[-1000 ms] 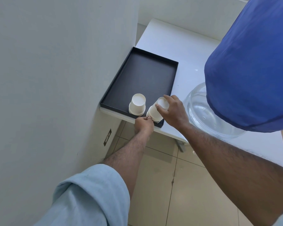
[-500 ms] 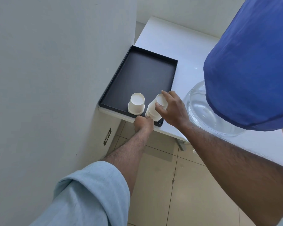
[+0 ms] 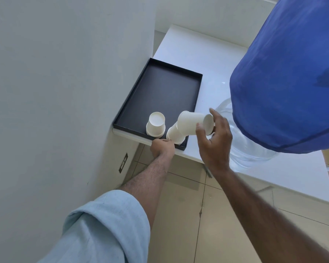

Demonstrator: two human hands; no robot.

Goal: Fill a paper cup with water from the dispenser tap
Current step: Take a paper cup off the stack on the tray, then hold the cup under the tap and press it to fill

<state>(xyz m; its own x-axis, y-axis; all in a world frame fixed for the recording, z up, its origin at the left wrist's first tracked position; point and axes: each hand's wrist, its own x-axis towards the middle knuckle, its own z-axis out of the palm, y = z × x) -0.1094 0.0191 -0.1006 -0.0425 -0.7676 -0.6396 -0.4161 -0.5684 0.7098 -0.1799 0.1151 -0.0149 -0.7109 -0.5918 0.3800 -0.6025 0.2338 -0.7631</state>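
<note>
At frame centre the right hand (image 3: 214,141) holds a cup (image 3: 195,123) on its side, long axis left-right. The left hand's fingers (image 3: 162,147) seemingly pinch the stack (image 3: 174,134) on the tray (image 3: 160,92); no tap shows.

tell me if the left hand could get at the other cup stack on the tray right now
Probably yes. The left hand steadies the nearer stack at the tray edge; the other stack stands just beside it, nothing between them. It would have to let go first.

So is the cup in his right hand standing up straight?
No, the cup in the right hand lies tipped on its side above the black tray, its closed bottom facing the hand.
</note>
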